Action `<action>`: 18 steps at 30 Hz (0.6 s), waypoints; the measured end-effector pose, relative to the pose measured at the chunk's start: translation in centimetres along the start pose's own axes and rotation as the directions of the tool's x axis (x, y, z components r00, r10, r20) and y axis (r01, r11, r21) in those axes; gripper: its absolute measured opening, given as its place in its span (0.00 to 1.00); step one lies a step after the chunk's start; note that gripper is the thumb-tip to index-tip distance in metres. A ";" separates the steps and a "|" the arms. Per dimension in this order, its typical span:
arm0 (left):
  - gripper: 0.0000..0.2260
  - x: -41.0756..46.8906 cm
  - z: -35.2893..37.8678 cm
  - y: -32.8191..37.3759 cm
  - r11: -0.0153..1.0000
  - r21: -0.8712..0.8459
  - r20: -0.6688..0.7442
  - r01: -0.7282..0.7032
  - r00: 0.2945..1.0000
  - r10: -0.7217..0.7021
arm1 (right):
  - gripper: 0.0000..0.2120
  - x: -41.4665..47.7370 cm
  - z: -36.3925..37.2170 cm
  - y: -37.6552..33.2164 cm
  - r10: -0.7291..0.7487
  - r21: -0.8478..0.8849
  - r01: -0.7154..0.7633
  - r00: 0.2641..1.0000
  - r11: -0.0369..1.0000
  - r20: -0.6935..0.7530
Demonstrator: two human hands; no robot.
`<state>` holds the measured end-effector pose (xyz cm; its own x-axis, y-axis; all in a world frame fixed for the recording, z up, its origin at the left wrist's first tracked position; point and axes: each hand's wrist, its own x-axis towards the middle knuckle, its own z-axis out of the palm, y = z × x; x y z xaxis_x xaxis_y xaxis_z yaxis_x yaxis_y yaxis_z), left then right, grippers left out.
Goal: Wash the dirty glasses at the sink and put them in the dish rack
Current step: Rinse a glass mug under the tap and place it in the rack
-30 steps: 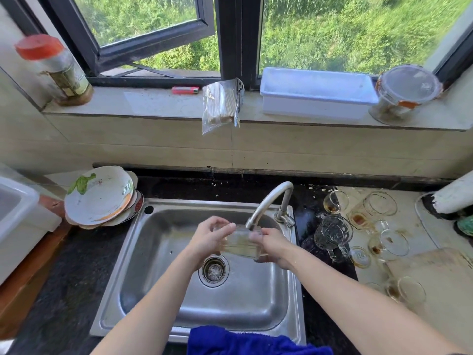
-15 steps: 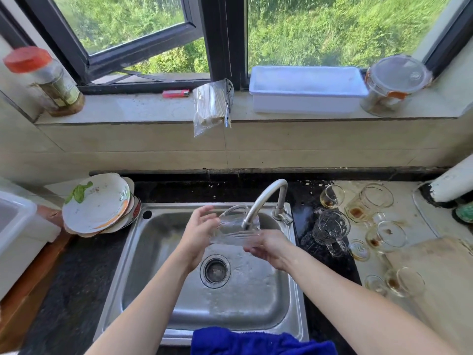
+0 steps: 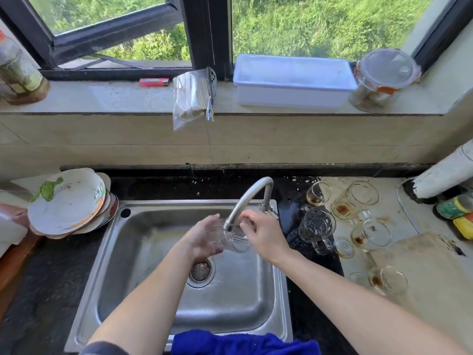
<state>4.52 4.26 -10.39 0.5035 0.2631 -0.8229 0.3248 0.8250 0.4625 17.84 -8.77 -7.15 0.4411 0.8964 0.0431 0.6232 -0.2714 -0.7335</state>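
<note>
Here, a clear glass (image 3: pixel 236 243) is held just under the spout of the faucet (image 3: pixel 252 194), above the basin of the steel sink (image 3: pixel 256 311). It is gripped from both sides. The left hand (image 3: pixel 204 238) is cupped round its left part, with the fingers curled about the wall. The right hand (image 3: pixel 265 235) is bent over its right part, with the fingertips (image 3: pixel 247 219) laid on the glass beside the spout. The glass is blurred, so its tilt cannot be made out. The drain (image 3: pixel 201 271) is seen just below the left wrist. On the counter to the right, stained glasses (image 3: pixel 371 234) are scattered around a glass mug (image 3: pixel 317 226). Dirty plates (image 3: pixel 69 201) are stacked left of the sink, and a blue cloth (image 3: pixel 243 342) is draped over its near edge.
</note>
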 end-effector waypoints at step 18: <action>0.28 0.0 -0.3 3.1 0.956 -0.023 -0.039 -0.294 0.955 0.293 | 0.16 0.5 4.2 -0.5 -0.187 -0.447 0.318 0.931 0.836 0.313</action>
<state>5.23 6.94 -9.06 0.5448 0.5126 -0.6637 0.1440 0.7225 0.6762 15.07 -6.78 -9.61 0.0927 0.9951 -0.0351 0.9499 -0.0990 -0.2964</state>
